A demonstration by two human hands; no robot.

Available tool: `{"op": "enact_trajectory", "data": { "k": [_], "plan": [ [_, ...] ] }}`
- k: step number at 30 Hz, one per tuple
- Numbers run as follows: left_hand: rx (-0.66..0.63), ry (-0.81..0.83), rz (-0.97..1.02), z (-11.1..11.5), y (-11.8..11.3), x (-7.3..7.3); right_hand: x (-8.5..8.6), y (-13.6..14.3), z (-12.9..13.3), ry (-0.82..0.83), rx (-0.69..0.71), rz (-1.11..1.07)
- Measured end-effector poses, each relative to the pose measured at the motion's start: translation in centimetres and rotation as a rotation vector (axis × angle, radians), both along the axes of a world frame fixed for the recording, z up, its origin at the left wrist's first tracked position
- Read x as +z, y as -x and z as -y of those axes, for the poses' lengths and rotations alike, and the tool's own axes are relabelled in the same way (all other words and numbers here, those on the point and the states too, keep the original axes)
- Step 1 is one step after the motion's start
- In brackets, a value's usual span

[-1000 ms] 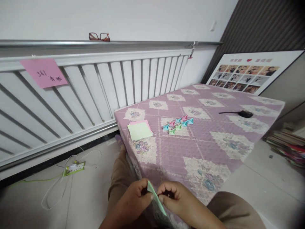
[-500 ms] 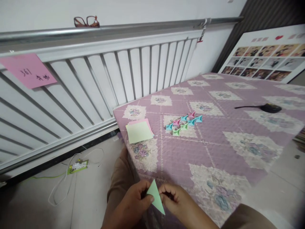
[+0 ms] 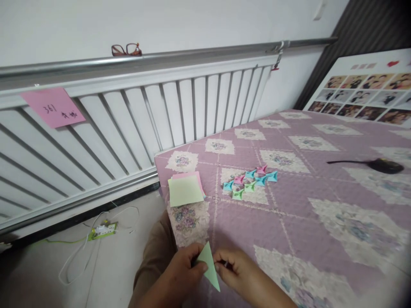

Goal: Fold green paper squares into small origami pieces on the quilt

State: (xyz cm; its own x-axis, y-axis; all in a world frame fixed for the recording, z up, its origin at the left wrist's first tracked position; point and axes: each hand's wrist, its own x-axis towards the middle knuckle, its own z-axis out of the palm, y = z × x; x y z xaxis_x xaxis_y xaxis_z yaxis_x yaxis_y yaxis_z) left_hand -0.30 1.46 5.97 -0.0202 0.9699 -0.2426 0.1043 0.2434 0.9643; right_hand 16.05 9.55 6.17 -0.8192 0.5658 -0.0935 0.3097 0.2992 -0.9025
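A light green sheet of paper (image 3: 209, 266), folded into a triangle, is upright between my hands at the near edge of the table. My left hand (image 3: 188, 267) pinches its left side, thumb in front and fingers behind. On the other side, my right hand (image 3: 234, 267) is closed, with thumb and forefinger pinched at the paper's right edge. Farther forward lies a stack of square papers (image 3: 185, 191), pale green on top with pink beneath. To the right of the stack stand several small folded paper pieces (image 3: 249, 186) in pink, blue and green.
A purple flowered cloth (image 3: 231, 226) covers the table. At the right lies a black object with a thin tail (image 3: 385, 165). A white radiator (image 3: 180, 111) with a pink note (image 3: 54, 107) borders the table's far left side. A power strip (image 3: 104, 231) with cords rests on the floor.
The camera view has tilted, so the table and wall sit lower in the picture. Both hands keep nearly the same hold on the green paper, which looks slightly narrower.
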Motion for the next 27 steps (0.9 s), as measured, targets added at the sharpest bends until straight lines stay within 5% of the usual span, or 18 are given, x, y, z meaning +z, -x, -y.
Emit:
{"op": "enact_trajectory", "data": {
  "k": [9,15,20,27],
  "plan": [
    [0.108,-0.060,-0.090,-3.5,-3.4,-1.4,-3.5,-1.8,-2.3,0.231,-0.147,-0.133],
    [0.222,-0.092,-0.301,-3.8,-4.8,-3.4,-4.7,-2.4,-2.5,0.048,-0.273,-0.108],
    [0.251,-0.244,-0.568,-4.1,-5.3,-3.3,-4.2,-3.1,-3.2,-0.166,-0.358,-0.053],
    [0.320,-0.152,-0.312,-5.9,-5.9,-3.1,-3.7,-3.4,-3.7,-0.071,-0.371,-0.089]
  ]
}}
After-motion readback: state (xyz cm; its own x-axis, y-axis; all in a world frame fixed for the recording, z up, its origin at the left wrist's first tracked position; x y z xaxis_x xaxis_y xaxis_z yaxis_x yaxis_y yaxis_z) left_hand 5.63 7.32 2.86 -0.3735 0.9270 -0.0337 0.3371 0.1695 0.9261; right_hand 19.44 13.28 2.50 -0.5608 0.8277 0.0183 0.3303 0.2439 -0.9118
